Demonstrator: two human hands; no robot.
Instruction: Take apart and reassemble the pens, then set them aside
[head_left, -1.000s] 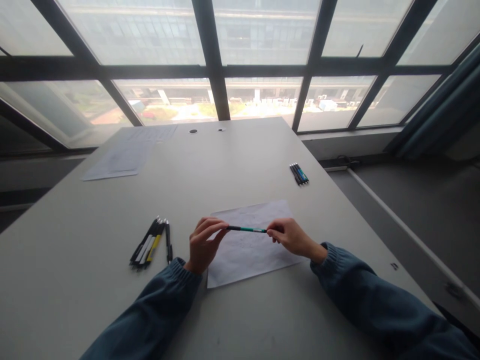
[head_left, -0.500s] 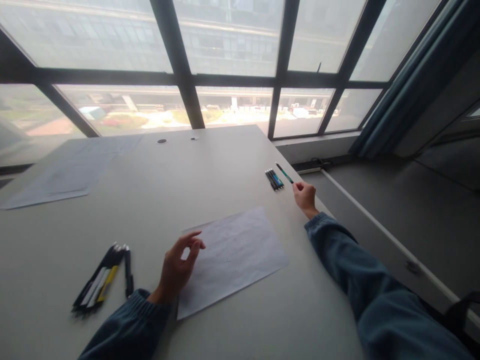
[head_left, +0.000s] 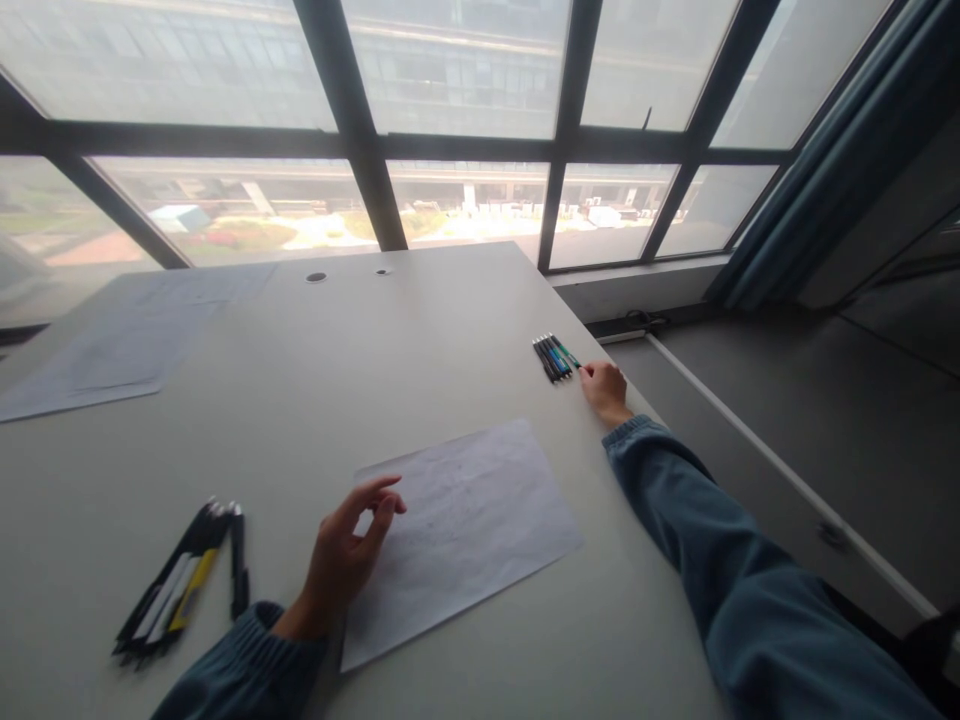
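My right hand is closed in a pinch on the near end of a dark pen with a green part. That pen lies alongside a row of several black and blue pens near the table's right edge. My left hand hovers at the left side of a white sheet of paper, fingers loosely curved and apart, nothing between them. To its left is a bundle of several pens, black, white and yellow, with a single black pen beside it.
More large paper sheets lie at the far left of the white table. Two round holes, one being a cable hole, sit near its far edge. Windows stand behind, with a blue curtain at right.
My right hand has brought the green pen leftward, from apart to beside the row of pens. My left hand keeps its curved pose over the paper; the view has shifted slightly.
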